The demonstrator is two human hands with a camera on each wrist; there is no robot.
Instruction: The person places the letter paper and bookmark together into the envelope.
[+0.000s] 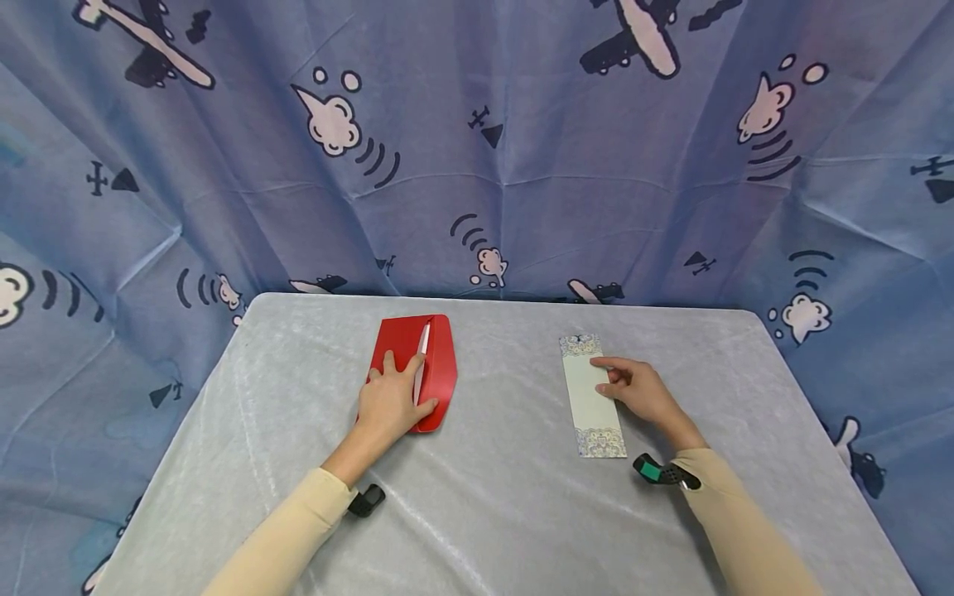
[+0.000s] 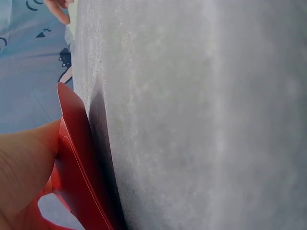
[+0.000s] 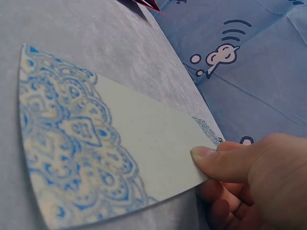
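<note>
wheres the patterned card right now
In the head view, the patterned card is right of centre, its right edge pinched by the right hand, with the red envelope to its left.

No readable letters, numbers, brands or labels anywhere. On the card (image 1: 586,397), only a patterned band at either end, ornament rather than writing, plus a dark mark near the far edge, too small to make out. On the red envelope (image 1: 442,364), no legible print. On the curtain (image 1: 477,74), just printed planes, puffs and curved lines. On the wristband's green patch (image 1: 651,471), nothing legible.
</note>
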